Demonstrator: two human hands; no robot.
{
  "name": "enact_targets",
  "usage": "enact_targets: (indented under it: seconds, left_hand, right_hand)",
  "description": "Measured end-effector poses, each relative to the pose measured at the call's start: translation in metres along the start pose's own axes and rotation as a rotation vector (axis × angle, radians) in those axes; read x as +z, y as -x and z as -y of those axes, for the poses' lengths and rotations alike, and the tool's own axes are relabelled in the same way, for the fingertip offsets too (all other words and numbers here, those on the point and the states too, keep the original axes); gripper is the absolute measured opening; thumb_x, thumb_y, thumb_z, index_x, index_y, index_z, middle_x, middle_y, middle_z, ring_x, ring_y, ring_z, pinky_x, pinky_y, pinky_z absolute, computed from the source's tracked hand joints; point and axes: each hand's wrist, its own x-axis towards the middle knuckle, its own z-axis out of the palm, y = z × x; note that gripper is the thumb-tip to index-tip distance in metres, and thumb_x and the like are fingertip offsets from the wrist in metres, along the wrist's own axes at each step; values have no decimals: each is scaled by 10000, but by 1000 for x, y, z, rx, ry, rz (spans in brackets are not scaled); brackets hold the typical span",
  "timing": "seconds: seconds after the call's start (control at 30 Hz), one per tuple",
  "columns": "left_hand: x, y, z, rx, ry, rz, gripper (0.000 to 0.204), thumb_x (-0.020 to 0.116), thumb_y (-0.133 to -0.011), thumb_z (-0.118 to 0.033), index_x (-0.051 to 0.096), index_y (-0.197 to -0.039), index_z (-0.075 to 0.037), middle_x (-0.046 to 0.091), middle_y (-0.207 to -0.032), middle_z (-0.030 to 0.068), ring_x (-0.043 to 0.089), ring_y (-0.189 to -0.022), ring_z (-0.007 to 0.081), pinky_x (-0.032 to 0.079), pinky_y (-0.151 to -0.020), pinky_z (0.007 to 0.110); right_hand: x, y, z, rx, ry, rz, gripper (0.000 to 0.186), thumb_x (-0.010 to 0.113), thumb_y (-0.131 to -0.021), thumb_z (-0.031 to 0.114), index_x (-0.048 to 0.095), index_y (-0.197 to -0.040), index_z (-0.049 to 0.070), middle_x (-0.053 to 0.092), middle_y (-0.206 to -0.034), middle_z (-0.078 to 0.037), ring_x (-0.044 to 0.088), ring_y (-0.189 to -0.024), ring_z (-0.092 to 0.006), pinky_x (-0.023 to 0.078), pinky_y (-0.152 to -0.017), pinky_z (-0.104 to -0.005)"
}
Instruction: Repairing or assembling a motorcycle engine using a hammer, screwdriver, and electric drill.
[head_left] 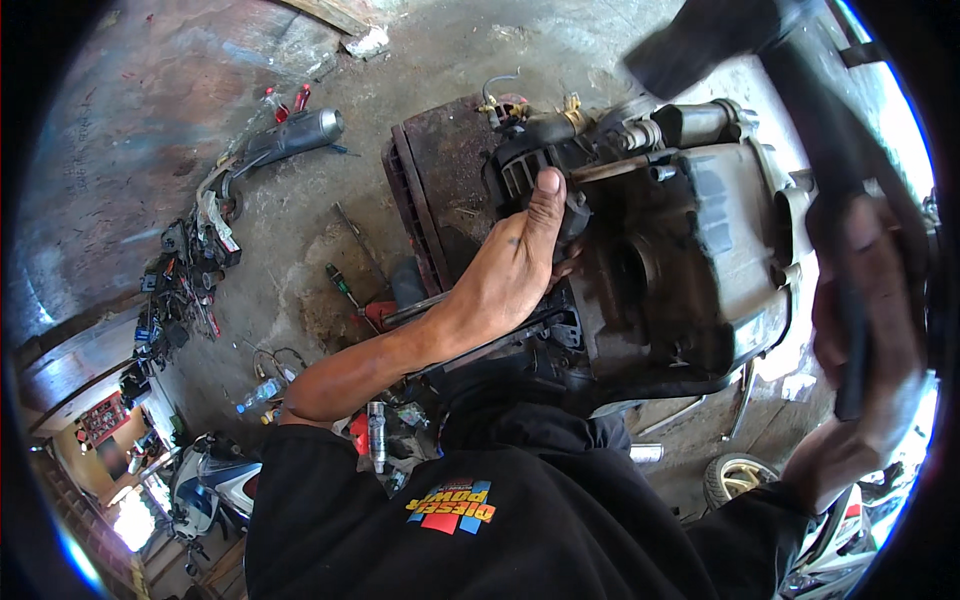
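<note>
A large dark, grimy engine (pixel 715 235) lies in the middle of the view, with metal housings and fittings on top. My left hand (pixel 510 265) grips a dark part at the engine's upper left, thumb up, beside a ribbed black component (pixel 525 172); exactly what the fingers wrap round is hidden. At the right, my right hand (pixel 870 300) is closed on the long dark handle of a hammer, whose head (pixel 700 40) is raised at the upper right. Both hammer and hand are blurred by motion.
A rusty plate (pixel 435 150) adjoins the engine. Cluttered parts (pixel 190 270) and an exhaust muffler (pixel 290 135) lie along the left. A screwdriver (pixel 340 280) and a steel rod (pixel 355 235) lie nearby. Scooters (pixel 210 480) stand at the lower left, a wheel (pixel 735 480) at the lower right.
</note>
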Motion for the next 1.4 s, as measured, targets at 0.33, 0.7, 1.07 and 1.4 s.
enact_targets:
  seconds: [0.33, 0.7, 1.07, 1.4]
  left_hand:
    - [-7, 0, -9, 82, 70, 28, 766, 170, -933, -813, 465, -799, -118, 440, -712, -27, 407, -637, 67, 336, -564, 236]
    - [-10, -1, -1, 78, 296, 4, 797, 134, -938, -815, 415, -767, -89, 383, -636, 13, 309, -560, 112, 254, -531, 278]
    - [-9, -4, 5, 63, 296, 25, 851, 94, -938, -815, 468, -785, -66, 456, -665, 32, 413, -590, 122, 319, -565, 274]
    - [2, -7, 5, -46, 105, -106, 804, 114, -961, -784, 468, -797, -80, 479, -677, 17, 421, -595, 99, 317, -559, 251]
  right_hand:
    - [-48, -24, -79, 95, -357, 635, 420, 510, -1031, 447, 498, -1050, 28, 578, -571, -88, 534, -377, -86, 419, -380, -148]
    - [-44, -10, -154, 46, -535, 80, 436, 540, -1007, 427, 492, -1116, 7, 593, -676, -127, 563, -463, -112, 443, -453, -177]
    - [-5, 1, -173, 99, -468, -160, 473, 570, -982, 407, 486, -1182, -13, 607, -780, -166, 592, -550, -138, 467, -527, -207]
    - [8, 9, -177, 130, -451, -196, 520, 597, -960, 389, 481, -1242, -32, 620, -875, -202, 618, -629, -162, 489, -594, -234]
